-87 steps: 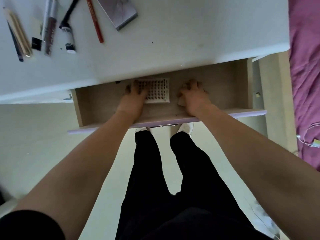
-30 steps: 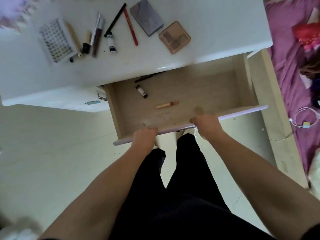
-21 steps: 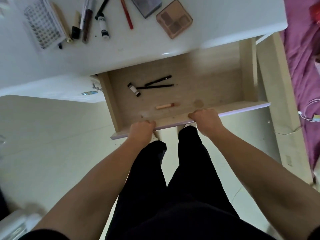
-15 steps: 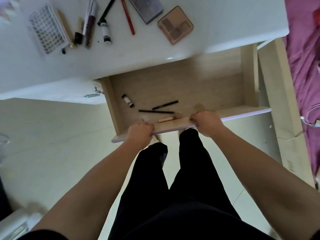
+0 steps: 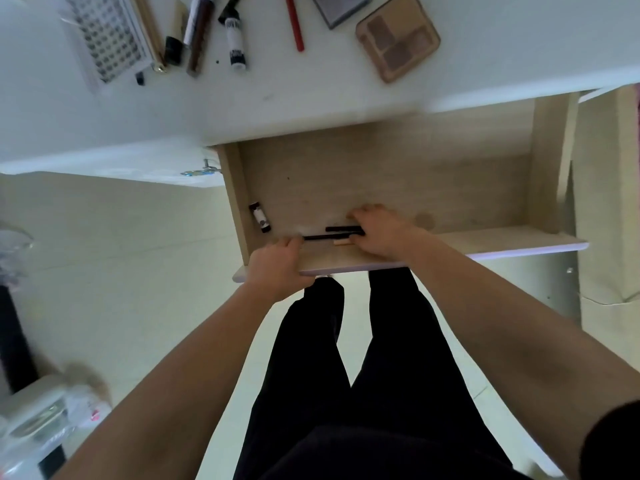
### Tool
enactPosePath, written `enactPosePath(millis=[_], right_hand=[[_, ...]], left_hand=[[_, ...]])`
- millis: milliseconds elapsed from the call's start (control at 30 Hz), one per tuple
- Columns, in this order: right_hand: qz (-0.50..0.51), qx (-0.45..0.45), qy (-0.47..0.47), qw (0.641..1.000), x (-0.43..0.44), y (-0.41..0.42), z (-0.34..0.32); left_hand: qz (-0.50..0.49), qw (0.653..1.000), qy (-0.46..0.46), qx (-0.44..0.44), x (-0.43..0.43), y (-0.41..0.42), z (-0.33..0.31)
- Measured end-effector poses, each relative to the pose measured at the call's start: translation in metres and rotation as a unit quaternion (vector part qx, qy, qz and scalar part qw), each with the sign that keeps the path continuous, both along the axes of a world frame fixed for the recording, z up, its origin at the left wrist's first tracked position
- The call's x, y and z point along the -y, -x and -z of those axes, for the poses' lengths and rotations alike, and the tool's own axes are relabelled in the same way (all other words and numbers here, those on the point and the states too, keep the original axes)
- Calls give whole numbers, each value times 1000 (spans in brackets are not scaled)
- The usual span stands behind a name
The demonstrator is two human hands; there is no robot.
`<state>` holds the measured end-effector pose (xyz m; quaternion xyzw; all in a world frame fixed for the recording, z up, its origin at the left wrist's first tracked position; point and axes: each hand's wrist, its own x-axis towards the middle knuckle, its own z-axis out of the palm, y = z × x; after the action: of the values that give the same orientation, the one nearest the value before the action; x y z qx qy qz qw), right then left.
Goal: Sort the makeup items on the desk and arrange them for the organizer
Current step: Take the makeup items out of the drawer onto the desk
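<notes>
No legible txt. White tube [image 5: 234, 39] nr desk's [image 5: 311, 91] far edge has dark print, too blurred; small vial [image 5: 259, 217] at drawer's [image 5: 381, 168] left wall, label unreadable too.

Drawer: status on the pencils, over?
Left grip holds drawer front. Right grip on two black pencils, hold unclear. Tan stick beside them, small tube by left wall.

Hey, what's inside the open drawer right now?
Inside the drawer: a small black-and-white tube by the left wall, two black pencils and a peach stick near the front. The right hand covers their right ends; whether it grips them cannot be seen.
</notes>
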<state>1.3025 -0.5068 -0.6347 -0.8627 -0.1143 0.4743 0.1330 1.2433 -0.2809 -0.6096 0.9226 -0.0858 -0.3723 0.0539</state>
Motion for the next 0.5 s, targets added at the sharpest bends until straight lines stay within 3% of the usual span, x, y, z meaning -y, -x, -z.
enactPosePath(millis=[167,267,500], right_hand=[[-50,-6,78,996,-21,8,20],[-85,-4,119,989,-18,12,22],[-43,-62,35,997,-6,8,24]], left_hand=[[-64,992,51,100,-10,9,9],[-71,996,28,44,-9,6,8],[-79,994,11,-78,-14,-4,12]])
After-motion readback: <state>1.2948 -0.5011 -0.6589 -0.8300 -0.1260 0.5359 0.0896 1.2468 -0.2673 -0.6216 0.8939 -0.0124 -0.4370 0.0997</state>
